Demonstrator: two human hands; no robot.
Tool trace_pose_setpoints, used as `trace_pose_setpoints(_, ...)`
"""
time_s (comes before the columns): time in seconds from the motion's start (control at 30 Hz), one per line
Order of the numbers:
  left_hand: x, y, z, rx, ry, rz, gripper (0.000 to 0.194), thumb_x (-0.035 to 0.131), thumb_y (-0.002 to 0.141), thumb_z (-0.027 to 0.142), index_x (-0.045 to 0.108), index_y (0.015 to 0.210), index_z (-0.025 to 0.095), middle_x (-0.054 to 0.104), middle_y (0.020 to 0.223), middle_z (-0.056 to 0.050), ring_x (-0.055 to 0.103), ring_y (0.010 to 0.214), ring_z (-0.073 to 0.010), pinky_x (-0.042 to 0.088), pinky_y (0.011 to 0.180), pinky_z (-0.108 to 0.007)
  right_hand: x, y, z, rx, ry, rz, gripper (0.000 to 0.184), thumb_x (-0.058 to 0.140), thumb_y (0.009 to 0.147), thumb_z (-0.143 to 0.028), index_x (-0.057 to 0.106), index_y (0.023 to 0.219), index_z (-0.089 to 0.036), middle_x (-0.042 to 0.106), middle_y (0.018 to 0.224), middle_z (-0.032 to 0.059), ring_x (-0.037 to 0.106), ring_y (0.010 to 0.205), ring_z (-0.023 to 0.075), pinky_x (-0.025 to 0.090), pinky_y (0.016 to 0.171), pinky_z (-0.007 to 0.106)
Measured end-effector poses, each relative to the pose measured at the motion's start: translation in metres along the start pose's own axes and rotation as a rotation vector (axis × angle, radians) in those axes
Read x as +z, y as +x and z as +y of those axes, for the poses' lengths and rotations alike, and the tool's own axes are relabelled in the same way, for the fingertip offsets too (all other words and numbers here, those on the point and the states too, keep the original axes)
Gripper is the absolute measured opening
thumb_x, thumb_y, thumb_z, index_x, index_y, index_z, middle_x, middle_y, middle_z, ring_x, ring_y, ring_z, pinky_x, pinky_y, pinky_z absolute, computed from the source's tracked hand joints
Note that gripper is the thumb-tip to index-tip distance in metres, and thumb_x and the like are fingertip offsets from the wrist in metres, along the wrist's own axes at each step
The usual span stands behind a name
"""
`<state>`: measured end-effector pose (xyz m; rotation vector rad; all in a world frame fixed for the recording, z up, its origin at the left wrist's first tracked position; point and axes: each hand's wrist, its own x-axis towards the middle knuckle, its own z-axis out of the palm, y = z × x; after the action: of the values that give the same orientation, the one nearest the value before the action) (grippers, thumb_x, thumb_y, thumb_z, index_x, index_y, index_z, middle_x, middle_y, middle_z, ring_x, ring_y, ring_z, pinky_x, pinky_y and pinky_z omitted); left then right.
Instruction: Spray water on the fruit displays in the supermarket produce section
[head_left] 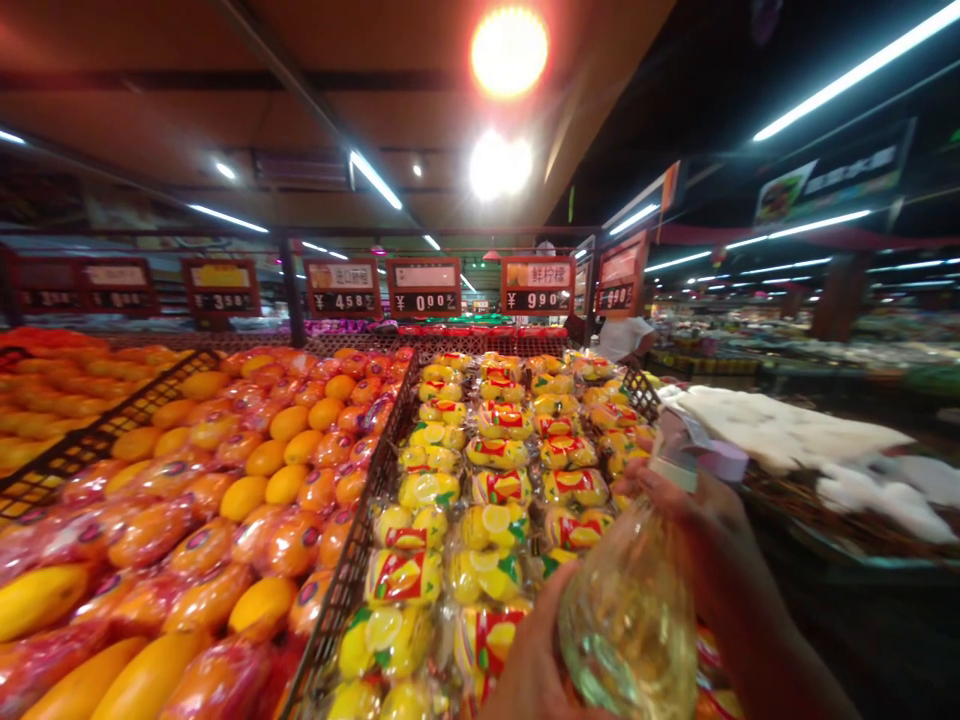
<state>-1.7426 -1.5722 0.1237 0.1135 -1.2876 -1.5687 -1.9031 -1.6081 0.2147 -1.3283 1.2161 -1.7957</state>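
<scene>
A clear plastic spray bottle (630, 615) with a pale liquid-like tint stands tilted at the lower right, over packs of lemons. My left hand (532, 655) is closed around its lower body from the left side. At the neck, just under the pale grey and lilac spray head (679, 440), my right hand (686, 510) grips with the fingers wrapped round; motion blurs it somewhat. Beyond the bottle lie rows of wrapped lemons (499, 455) with red and yellow labels. Neither hand touches the lemons as far as I can see.
Left of a black mesh divider (352, 540) are heaped oranges (289, 480), some in clear wrap. Red-framed price signs (538, 287) hang along the back. A white cloth-like cover (787, 425) lies over the display at right. A person (624, 338) in white stands behind.
</scene>
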Motion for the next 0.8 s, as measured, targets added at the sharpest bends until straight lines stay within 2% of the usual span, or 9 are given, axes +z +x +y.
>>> trace_pose_setpoints(0.17,0.006,-0.005,-0.006,0.029,-0.006,-0.066,0.084,0.092,0.065,0.022,0.058,0.141,0.028,0.065,0.144,-0.008,0.061,0.133,-0.0297,0.05,0.112,-0.039,-0.007,0.001,0.006,-0.006,0.008,0.003,0.045,0.078,0.074,-0.049,0.072,0.104,-0.017,0.08,0.088,0.0128,0.073,0.09,0.0358,0.049,0.08,0.041)
trace_pose_setpoints(0.3,0.014,-0.011,-0.007,0.004,0.104,0.034,0.087,0.095,0.06,0.028,0.059,0.139,0.024,0.067,0.14,-0.009,0.062,0.131,-0.031,0.05,0.111,-0.039,-0.009,0.0,0.007,-0.016,-0.011,-0.039,0.04,0.077,0.076,-0.047,0.072,0.102,-0.017,0.079,0.081,0.011,0.072,0.086,0.0339,0.048,0.078,0.042)
trace_pose_setpoints(0.47,0.02,-0.016,-0.008,0.061,0.069,0.037,0.085,0.093,0.062,0.018,0.059,0.14,0.027,0.065,0.142,-0.008,0.061,0.131,-0.0301,0.048,0.112,-0.04,-0.003,0.0,0.009,0.071,0.067,-0.129,0.042,0.084,0.068,-0.049,0.071,0.093,-0.019,0.071,0.068,0.0015,0.063,0.054,0.0205,0.044,0.05,0.03)
trace_pose_setpoints(0.53,0.021,-0.017,-0.009,0.085,0.082,0.048,0.086,0.092,0.062,0.014,0.059,0.141,0.027,0.067,0.138,-0.009,0.062,0.128,-0.0296,0.049,0.109,-0.039,0.0,0.001,0.011,0.092,0.141,-0.156,0.045,0.087,0.064,-0.048,0.069,0.094,-0.02,0.068,0.062,-0.0021,0.059,0.049,0.0177,0.043,0.046,0.026)
trace_pose_setpoints(0.6,0.02,-0.02,-0.012,0.1,0.101,0.072,0.082,0.092,0.063,0.015,0.061,0.139,0.026,0.07,0.132,-0.009,0.065,0.123,-0.0292,0.051,0.104,-0.038,0.002,0.001,0.014,0.098,0.188,-0.205,0.047,0.089,0.064,-0.048,0.068,0.095,-0.02,0.069,0.065,-0.0021,0.061,0.052,0.0169,0.045,0.047,0.025)
trace_pose_setpoints(0.67,0.018,-0.025,-0.016,0.103,0.1,0.115,0.086,0.095,0.057,0.014,0.063,0.135,0.027,0.071,0.13,-0.007,0.067,0.121,-0.0293,0.051,0.102,-0.037,0.003,-0.001,0.017,0.11,0.194,-0.271,0.047,0.088,0.066,-0.051,0.069,0.096,-0.019,0.072,0.07,0.0002,0.063,0.055,0.0171,0.047,0.049,0.024)
trace_pose_setpoints(0.73,0.016,-0.031,-0.021,0.088,0.143,0.189,0.091,0.097,0.048,0.01,0.062,0.132,0.023,0.07,0.132,-0.009,0.065,0.124,-0.0329,0.049,0.104,-0.039,0.003,-0.003,0.021,0.1,0.174,-0.311,0.047,0.085,0.069,-0.053,0.071,0.097,-0.019,0.074,0.074,0.0025,0.065,0.06,0.0185,0.048,0.05,0.025)
trace_pose_setpoints(0.8,0.014,-0.038,-0.026,0.072,0.214,0.251,0.091,0.094,0.048,0.007,0.06,0.132,0.019,0.067,0.137,-0.013,0.06,0.13,-0.037,0.045,0.109,-0.045,0.004,-0.006,0.024,0.084,0.179,-0.32,0.045,0.083,0.072,-0.055,0.072,0.097,-0.019,0.075,0.077,0.0035,0.067,0.064,0.0197,0.049,0.052,0.025)
